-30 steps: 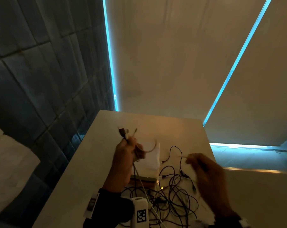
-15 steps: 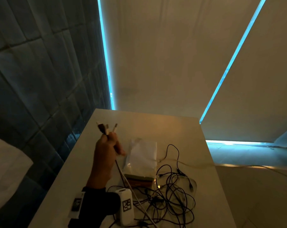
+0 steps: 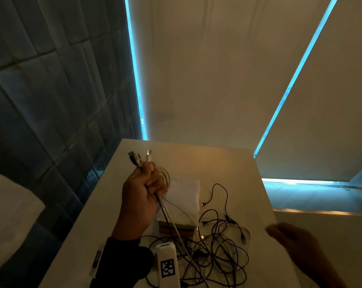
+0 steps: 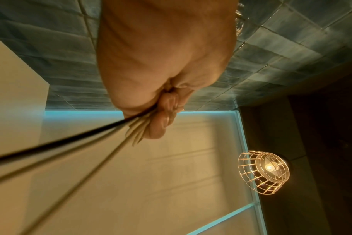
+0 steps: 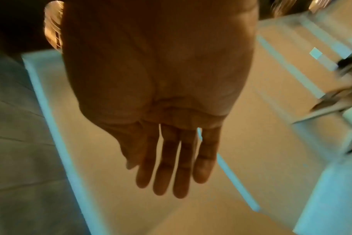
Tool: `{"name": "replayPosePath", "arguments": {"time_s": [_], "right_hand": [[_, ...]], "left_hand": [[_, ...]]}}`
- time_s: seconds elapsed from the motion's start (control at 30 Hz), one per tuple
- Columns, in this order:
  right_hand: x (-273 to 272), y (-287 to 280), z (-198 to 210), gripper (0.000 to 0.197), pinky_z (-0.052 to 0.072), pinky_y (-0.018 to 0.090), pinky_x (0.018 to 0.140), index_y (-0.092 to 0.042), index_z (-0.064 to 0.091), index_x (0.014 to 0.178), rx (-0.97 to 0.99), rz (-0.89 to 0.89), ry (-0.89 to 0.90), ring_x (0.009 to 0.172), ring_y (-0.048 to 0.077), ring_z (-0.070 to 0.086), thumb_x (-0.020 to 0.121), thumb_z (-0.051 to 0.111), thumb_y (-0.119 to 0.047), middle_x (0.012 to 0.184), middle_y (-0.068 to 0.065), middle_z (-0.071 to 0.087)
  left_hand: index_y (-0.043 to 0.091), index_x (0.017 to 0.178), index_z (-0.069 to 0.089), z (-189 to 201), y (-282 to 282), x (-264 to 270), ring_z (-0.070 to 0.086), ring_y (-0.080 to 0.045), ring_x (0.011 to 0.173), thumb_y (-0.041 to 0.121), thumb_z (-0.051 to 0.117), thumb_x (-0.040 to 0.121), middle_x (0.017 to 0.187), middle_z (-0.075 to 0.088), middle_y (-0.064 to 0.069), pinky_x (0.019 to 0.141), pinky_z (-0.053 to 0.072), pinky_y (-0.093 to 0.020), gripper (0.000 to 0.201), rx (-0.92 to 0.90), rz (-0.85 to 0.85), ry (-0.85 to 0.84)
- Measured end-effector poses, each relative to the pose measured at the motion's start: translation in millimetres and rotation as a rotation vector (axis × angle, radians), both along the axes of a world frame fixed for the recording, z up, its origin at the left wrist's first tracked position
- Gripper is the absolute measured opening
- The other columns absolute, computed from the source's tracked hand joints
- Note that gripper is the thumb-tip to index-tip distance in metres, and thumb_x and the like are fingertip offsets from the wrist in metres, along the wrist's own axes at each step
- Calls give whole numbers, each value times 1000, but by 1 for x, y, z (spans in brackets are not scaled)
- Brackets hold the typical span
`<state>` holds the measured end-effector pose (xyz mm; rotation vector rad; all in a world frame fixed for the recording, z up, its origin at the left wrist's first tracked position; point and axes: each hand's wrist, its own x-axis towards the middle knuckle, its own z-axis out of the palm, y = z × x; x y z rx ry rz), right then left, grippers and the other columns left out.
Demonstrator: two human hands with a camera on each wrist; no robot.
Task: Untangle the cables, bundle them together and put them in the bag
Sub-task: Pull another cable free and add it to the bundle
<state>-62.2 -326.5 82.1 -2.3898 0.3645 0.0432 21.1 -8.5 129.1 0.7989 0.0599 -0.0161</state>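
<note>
Above table [image 3: 228,161] | left hand [image 3: 141,196] grips cables [image 3: 165,213] | right hand [image 3: 296,246] empty, apart

A black plug [image 3: 132,156], a white plug with dark marks [image 3: 138,159] and a plain white plug [image 3: 148,156] are seen at the 12 o'clock end of the left hand [image 3: 141,196]. A black cable [image 4: 56,143] and pale beige cables [image 4: 103,152] are shown leaving the fist toward 8 o'clock. A tangle of black cables [image 3: 215,246] is laid on the off-white table [image 3: 196,154], at 4 o'clock from the hand. The bag [image 3: 182,196] is rendered translucent white, with a tan strip at its 6 o'clock edge. A black-and-white square code is printed on the white wrist device [image 3: 167,265]. The sleeve [image 3: 124,260] is black. Dark blue-grey tiles [image 3: 41,96] are marked by a grid of joints. Cyan light strips [image 3: 136,80] are set against beige blinds [image 3: 213,69]. A golden wire lamp cage [image 4: 262,172] is lit amber.
</note>
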Motion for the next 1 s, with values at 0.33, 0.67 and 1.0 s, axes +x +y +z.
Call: {"name": "replayPosePath", "arguments": {"time_s": [0.33,0.67,1.0], "right_hand": [[33,152,22,14,53,18,78,-30,70,102,395,549,-308,92,0,65,92,60,-27,100,-11,71],[28,97,31,21,44,8,61,-27,69,72,305,270,-540,69,3,62,86,65,-12,77,-15,69],[6,-19,35,42,41,4,59,-53,66,77,102,-170,-531,73,-7,61,92,58,-14,78,-42,62]], "left_hand": [[12,75,42,6,-11,-11,25,-7,44,21,32,101,54,28,5,42,30,-21,30,67,-19,2],[5,85,47,0,-10,-17,70,-32,68,19,28,102,74,71,-18,61,58,-37,29,268,-145,35],[5,81,43,5,-6,-11,49,-20,37,18,33,102,47,52,-8,48,54,-32,26,221,-7,76]]}}
